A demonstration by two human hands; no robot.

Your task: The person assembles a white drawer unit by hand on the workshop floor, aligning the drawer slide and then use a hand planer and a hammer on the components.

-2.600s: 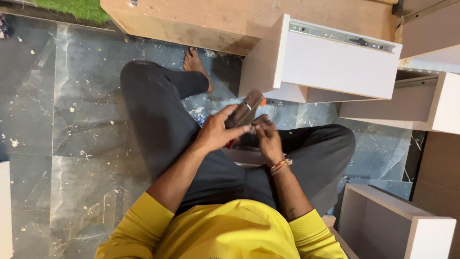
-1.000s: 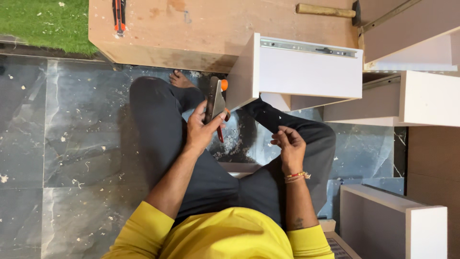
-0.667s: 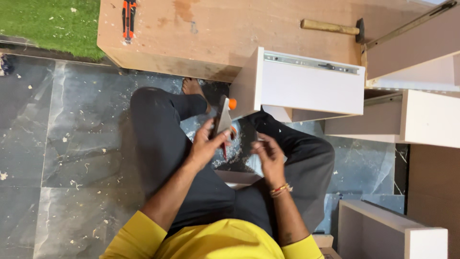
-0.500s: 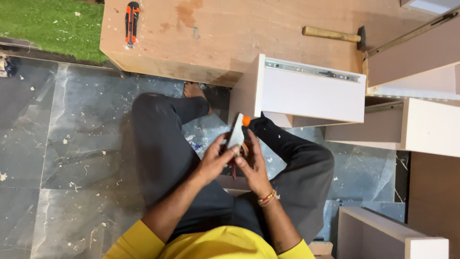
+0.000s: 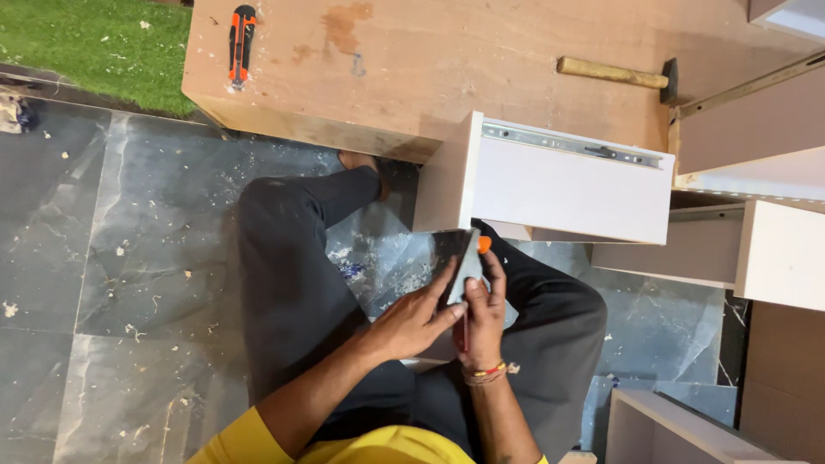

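Overhead, head view: left hand [image 5: 412, 320] and right hand [image 5: 483, 316] meet over my lap, fingers closed on a grey flat piece [image 5: 468, 268] with an orange tip. White drawer box [image 5: 567, 185] at 1 o'clock, touching bench [image 5: 447, 69]; hammer [image 5: 614, 74] and orange utility knife [image 5: 241, 43] lie atop.

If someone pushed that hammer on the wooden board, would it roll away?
Probably not far. The hammer lies flat on the plywood board, and its dark head sticks out sideways, which would likely stop rolling. The head end probably feels heavier than the round wooden handle.
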